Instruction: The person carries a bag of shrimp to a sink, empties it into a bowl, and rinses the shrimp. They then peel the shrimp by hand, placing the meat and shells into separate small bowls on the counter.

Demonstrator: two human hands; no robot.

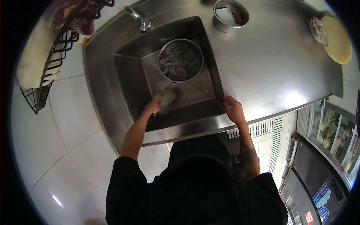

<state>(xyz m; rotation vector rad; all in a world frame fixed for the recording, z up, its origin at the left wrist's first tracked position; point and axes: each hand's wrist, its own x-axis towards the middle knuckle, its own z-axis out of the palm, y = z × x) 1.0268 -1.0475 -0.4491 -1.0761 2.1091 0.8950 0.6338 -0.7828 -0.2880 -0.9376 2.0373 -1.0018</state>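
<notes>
My left hand [153,107] is closed on a pale, translucent bag-like item [165,98] over the lower left part of the steel sink [195,92]. A round metal bowl [181,60] full of greyish, wet-looking pieces stands in the sink, beyond that item. My right hand [233,108] is at the sink's right front corner, its fingers curled near the counter edge; whether anything is in them is hidden.
The tap [143,25] rises behind the sink. On the steel counter [270,63] are a round pot [230,17], a small bowl [318,31] and a yellowish round board [337,40]. A black wire rack [48,69] with meat hangs at left.
</notes>
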